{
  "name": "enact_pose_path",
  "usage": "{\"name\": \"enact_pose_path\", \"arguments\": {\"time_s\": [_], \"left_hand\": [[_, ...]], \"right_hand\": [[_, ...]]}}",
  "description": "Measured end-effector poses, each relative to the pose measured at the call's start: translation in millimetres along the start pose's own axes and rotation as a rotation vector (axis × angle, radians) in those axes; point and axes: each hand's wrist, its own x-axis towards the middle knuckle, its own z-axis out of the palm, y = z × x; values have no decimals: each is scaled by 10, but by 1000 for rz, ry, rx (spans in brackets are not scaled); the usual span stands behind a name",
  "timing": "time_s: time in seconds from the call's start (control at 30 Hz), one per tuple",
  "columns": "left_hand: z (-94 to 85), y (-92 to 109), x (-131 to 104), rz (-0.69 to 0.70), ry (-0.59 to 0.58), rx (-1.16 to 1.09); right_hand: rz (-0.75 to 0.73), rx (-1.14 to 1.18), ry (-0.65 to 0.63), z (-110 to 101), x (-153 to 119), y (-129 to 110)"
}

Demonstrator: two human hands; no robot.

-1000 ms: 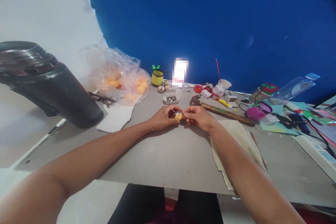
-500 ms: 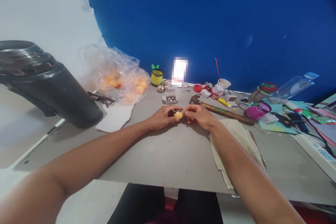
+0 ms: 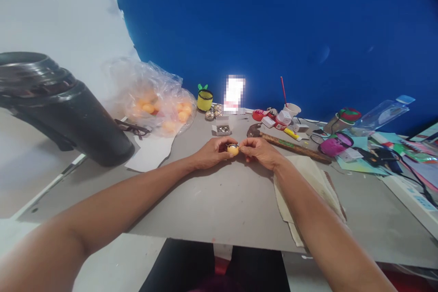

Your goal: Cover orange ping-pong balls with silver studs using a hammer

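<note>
My left hand [image 3: 212, 153] is closed round a small orange ball [image 3: 233, 149], gripping it from the left between thumb and fingers. Shiny silver pieces, which look like thumbtack heads, cover the ball's upper part. At the ball's right side, my right hand [image 3: 256, 151] has thumb and forefinger pinched together; whatever sits between the fingertips is too small to name. Just beyond the hands lies an open little box [image 3: 221, 130] full of shiny metal tacks. Several silver-covered balls [image 3: 212, 113] rest farther back.
A hammer [image 3: 294, 146] lies beyond my right hand, with a cream cloth [image 3: 308, 182] under my right forearm. Clear bags of orange balls [image 3: 148, 108], glasses [image 3: 133, 128] and a big dark flask [image 3: 82, 118] stand left. A power strip [image 3: 410, 200] is at right.
Both hands stay in nearly the same place. The ball seems slightly turned, with more of its silver top showing.
</note>
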Motion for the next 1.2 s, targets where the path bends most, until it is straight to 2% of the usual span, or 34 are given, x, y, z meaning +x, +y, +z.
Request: {"name": "enact_pose_path", "arguments": {"time_s": [0.33, 0.6, 1.0, 1.2], "left_hand": [[-17, -8, 2, 12, 6, 79], [-31, -1, 7, -7, 26, 89], [-56, -80, 42, -55, 91, 21], [-66, -83, 41, -51, 80, 19]], "right_hand": [[-15, -21, -56, -12, -11, -3], [-32, -18, -16, 36, -12, -17], [-110, -158, 71, 148, -35, -84], [-109, -209, 56, 192, -48, -106]]}}
